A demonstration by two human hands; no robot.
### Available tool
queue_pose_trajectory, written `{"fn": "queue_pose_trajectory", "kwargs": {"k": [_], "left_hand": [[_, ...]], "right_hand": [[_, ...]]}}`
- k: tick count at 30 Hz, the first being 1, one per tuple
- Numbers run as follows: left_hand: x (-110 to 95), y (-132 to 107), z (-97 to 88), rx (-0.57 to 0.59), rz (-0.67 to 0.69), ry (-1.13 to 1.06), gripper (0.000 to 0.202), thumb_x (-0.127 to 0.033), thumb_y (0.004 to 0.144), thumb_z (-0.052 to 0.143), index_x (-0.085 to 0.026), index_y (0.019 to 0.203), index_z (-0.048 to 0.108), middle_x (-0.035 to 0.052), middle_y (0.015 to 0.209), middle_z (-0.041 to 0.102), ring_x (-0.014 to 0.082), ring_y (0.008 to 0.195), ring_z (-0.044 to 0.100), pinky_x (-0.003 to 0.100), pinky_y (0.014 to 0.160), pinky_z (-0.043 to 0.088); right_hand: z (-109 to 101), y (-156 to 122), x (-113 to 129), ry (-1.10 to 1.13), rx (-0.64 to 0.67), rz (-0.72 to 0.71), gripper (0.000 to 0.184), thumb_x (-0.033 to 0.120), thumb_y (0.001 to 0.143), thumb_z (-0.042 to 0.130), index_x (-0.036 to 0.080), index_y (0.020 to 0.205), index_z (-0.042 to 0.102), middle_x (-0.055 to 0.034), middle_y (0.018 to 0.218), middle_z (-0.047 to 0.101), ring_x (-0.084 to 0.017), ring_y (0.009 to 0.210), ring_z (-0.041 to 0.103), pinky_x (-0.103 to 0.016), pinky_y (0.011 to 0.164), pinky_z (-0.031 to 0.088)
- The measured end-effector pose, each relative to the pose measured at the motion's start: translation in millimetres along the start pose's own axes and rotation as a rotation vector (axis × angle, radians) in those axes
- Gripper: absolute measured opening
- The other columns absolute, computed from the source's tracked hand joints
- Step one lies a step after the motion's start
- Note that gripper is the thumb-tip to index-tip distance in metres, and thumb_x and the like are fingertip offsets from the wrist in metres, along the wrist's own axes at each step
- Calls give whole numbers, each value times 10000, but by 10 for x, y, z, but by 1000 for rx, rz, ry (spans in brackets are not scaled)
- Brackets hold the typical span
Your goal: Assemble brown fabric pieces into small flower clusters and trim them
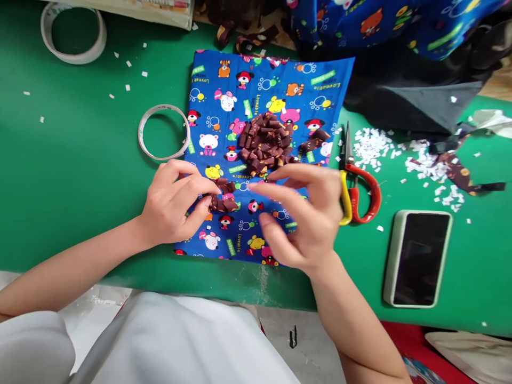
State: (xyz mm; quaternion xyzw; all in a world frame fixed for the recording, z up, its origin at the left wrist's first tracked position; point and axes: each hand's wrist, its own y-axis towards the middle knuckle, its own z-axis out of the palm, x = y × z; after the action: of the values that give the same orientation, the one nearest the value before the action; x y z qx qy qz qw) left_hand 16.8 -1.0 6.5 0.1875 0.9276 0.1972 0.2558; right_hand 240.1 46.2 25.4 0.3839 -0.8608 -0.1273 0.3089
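My left hand [170, 202] rests over the blue cartoon-print cloth [212, 234], its thumb and fingertips closed around the edge of a small group of brown patterned fabric pieces [228, 204]. Just right of that group is my right hand [310, 213], with thumb and index finger spread apart and nothing visible between them. Its other fingertips lie near the lower edge of a larger heap of short, rolled brown fabric pieces [266, 141]. A few similar brown pieces [314, 141] sit apart, right of the heap. My fingers partly hide the small group.
Scissors [354, 186] with red and yellow handles lie right of the cloth, beside white paper bits [372, 148]. A phone [420, 258] is near the front edge. Two tape rolls [164, 156] [74, 56] are on the left. Dark fabric [408, 101] fills the back right.
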Motion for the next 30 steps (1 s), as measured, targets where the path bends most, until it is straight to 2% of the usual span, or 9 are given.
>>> {"fn": "queue_pose_trajectory", "kwargs": {"k": [3,5,8,12,18,20,22,26,30], "left_hand": [[5,8,1,-18,86,-14,163,-153,831,545,-215,937,651,8,798,704,184,864,639,345,756,470],[0,19,-2,-5,167,-29,195,-139,835,553,-215,981,658,17,854,711,179,906,641,343,800,458],[-14,30,-13,74,238,-3,223,-141,852,543,-223,1029,650,14,900,726,182,958,641,351,839,433],[-40,17,-21,139,317,51,268,-126,860,535,-223,1097,614,-21,830,740,201,1010,634,365,860,407],[6,42,-63,176,316,46,270,-155,890,525,-237,1136,600,-8,931,738,195,1048,633,366,890,408],[73,91,-136,112,296,36,268,-134,864,541,-221,1109,600,19,990,713,198,1029,629,377,897,417],[165,141,-231,51,103,123,296,-98,810,538,-201,1084,584,49,1002,682,248,1053,598,422,901,417],[399,165,-338,212,-343,369,341,-119,704,596,-136,1043,562,147,1097,615,381,1136,519,537,936,389],[622,110,-261,189,-280,328,95,-172,728,577,-165,823,577,96,878,639,339,1011,582,526,940,394]], "right_hand": [[-144,26,-156,-110,-214,117,269,243,870,506,148,1059,671,-136,978,609,-270,943,594,-454,813,489],[-222,22,-291,-239,-253,187,291,270,874,506,87,1018,680,-178,964,624,-290,930,612,-479,816,484],[-313,17,-465,-470,-81,458,288,227,773,580,62,987,677,-200,981,636,-318,962,602,-525,902,443],[-436,35,-528,-589,275,904,313,189,791,531,67,1075,581,-200,1045,618,-310,1033,560,-430,880,443],[-558,18,-441,-480,576,1013,159,241,817,534,200,933,433,-15,800,456,-154,673,360,-305,632,313],[-542,5,-415,-508,553,1004,212,197,796,546,191,960,411,8,776,374,-133,641,278,-301,626,284],[-509,-5,-397,-513,523,1013,266,162,771,552,184,990,402,25,747,323,-127,627,235,-300,623,268],[-438,-37,-446,-462,386,1022,319,134,692,575,202,950,401,39,708,318,-116,614,223,-304,620,266],[-341,-60,-657,-478,-7,896,363,144,550,588,237,812,354,19,684,401,-110,588,273,-338,591,287]]}}
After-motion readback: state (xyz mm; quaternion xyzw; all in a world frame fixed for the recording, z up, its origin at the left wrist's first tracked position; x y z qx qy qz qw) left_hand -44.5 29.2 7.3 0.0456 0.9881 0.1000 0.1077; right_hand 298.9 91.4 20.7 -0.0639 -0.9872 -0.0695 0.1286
